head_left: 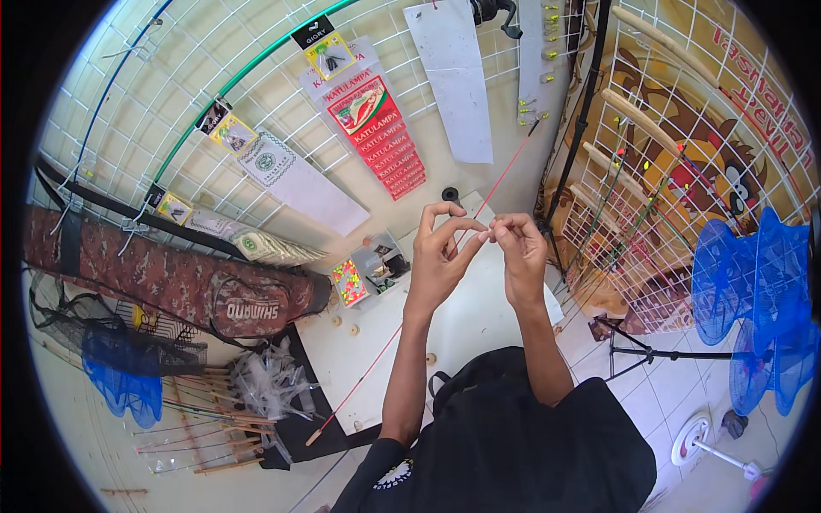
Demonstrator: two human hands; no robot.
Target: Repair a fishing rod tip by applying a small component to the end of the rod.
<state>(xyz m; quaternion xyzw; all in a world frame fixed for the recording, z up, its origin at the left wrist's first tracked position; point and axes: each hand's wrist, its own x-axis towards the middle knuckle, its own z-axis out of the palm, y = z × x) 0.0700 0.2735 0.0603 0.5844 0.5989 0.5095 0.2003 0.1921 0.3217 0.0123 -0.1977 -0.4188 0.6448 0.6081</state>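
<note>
My left hand [446, 252] and my right hand [517, 248] meet above a white table [359, 376], thumbs and index fingers pinched together at the fingertips. Whatever they pinch is too small to make out. A thin red rod [366, 374] with a light wooden butt [314, 438] runs diagonally behind my hands, its upper part reaching toward the wall grid. Behind my left hand are a box of colourful small pieces [349, 282] and a dark packet [382, 261]. A small black spool [451, 196] sits at the table's back.
Wire grids [111, 103] hold hanging packets [376, 137] and rods. A camouflage bag [162, 274], a heap of clear plastic bags [269, 385] and blue nets [120, 385] are at left. More blue nets [753, 299], a black stand [650, 353] and wooden-handled rods [641, 120] stand right.
</note>
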